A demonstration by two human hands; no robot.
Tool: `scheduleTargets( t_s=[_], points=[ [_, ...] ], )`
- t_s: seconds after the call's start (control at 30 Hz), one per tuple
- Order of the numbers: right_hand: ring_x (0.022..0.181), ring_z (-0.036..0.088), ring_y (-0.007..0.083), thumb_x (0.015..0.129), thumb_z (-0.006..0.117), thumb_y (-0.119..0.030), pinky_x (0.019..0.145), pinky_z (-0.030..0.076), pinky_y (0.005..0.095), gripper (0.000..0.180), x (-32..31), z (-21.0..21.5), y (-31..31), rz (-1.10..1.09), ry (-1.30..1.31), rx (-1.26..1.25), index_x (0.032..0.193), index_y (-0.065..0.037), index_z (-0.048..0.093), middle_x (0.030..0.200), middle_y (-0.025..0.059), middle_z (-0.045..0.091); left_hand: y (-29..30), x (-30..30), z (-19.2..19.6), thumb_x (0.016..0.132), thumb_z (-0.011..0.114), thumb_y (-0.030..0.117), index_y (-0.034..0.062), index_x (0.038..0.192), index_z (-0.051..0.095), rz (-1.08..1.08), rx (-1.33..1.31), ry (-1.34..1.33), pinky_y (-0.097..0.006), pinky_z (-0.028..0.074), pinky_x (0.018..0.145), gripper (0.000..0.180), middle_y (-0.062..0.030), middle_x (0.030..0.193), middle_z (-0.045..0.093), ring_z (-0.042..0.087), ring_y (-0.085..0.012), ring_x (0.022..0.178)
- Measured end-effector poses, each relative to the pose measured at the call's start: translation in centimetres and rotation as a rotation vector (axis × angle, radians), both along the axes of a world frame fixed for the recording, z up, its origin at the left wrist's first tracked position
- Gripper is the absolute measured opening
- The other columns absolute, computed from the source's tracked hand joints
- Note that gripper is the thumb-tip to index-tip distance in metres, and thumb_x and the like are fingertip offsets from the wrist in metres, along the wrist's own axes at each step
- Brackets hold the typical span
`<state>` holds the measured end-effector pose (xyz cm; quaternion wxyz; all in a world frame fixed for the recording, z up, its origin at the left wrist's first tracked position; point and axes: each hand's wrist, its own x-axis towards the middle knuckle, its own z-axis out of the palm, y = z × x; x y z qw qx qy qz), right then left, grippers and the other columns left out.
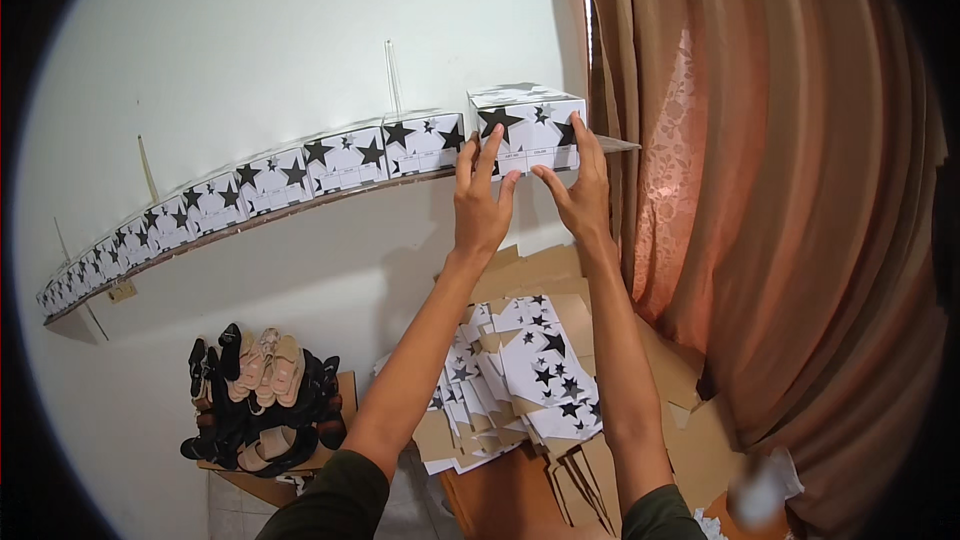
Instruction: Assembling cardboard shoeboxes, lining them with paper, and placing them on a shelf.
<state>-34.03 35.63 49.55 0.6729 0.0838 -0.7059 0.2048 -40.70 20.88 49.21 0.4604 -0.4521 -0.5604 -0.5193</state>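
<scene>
Both my arms reach up to a white shoebox (540, 145) printed with black and grey stars, at the right end of a wall shelf (270, 217). My left hand (483, 202) has its fingers on the box's front left side and its thumb at the lower edge. Across from it, my right hand (582, 192) grips the front right side, thumb likewise low. The box stands out nearer to me than the neighbouring star-printed box (424, 145). Whether its underside rests on the shelf is hard to make out.
Several matching boxes (275, 180) line the shelf leftward. Below lie flat star-printed cardboard sheets (545, 365) over brown cardboard (565, 275). A heap of shoes and sandals (265, 390) sits at lower left. Brown curtains (790, 170) hang along the right, close to the shelf end.
</scene>
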Motion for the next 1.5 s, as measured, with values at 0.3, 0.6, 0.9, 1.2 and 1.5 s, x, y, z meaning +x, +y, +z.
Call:
scheduleTargets(
  t_s=[0.3,0.6,0.9,1.2,1.5],
  points=[
    [0.131,0.05,0.0412,0.083,0.083,-0.026,0.107,0.044,0.0465,0.087,-6.3,-0.4,2.7,0.069,-0.067,-0.059,0.154,-0.008,0.037,0.139,0.0241,0.053,2.2,-6.4,-0.1,0.093,0.07,0.01,0.0209,0.145,0.055,0.046,-0.125,-0.007,-0.048,0.047,0.104,0.055,-0.0286,0.142,0.045,0.052,-0.0453,0.127],
    [0.122,0.052,0.0525,0.086,0.081,-0.024,0.097,0.051,0.0498,0.082,-10.9,-1.4,2.4,0.05,-0.242,-0.189,0.15,-0.006,0.035,0.151,0.0344,0.019,2.2,-10.0,-0.6,0.092,0.07,0.012,0.0156,0.147,0.05,0.262,-0.255,-0.016,-0.051,0.049,0.102,0.058,-0.0303,0.141,0.044,0.05,-0.0475,0.126],
    [0.144,0.028,0.0465,0.095,0.064,-0.049,0.116,0.02,0.0641,0.074,-14.8,-4.0,3.5,-0.174,-0.335,-0.094,0.151,-0.008,0.041,0.157,0.0259,0.031,3.6,-11.1,-1.9,0.091,0.063,0.021,0.0053,0.141,0.054,0.678,-0.382,0.11,-0.062,0.027,0.107,0.053,-0.0128,0.144,0.048,0.04,-0.0301,0.135],
    [0.154,0.002,0.0456,0.096,0.046,-0.067,0.115,-0.004,0.0739,0.085,-14.0,-3.0,2.7,-0.238,-0.722,-0.11,0.162,-0.019,0.024,0.17,0.0174,0.009,2.8,-11.8,-2.2,0.094,0.056,0.023,0.0108,0.147,0.05,0.867,-0.553,0.048,-0.069,0.018,0.11,0.055,-0.0066,0.159,0.039,0.033,-0.0321,0.144],
    [0.152,0.011,0.0488,0.098,0.058,-0.044,0.123,0.014,0.0523,0.08,-7.1,-6.7,-1.4,0.115,-0.447,-0.22,0.16,-0.006,0.023,0.164,0.0321,0.014,-2.5,-4.7,-7.3,0.097,0.059,0.026,0.0132,0.157,0.034,0.237,-0.361,-0.178,-0.059,0.021,0.117,0.066,-0.0154,0.164,0.029,0.031,-0.0355,0.146]
  ],
)
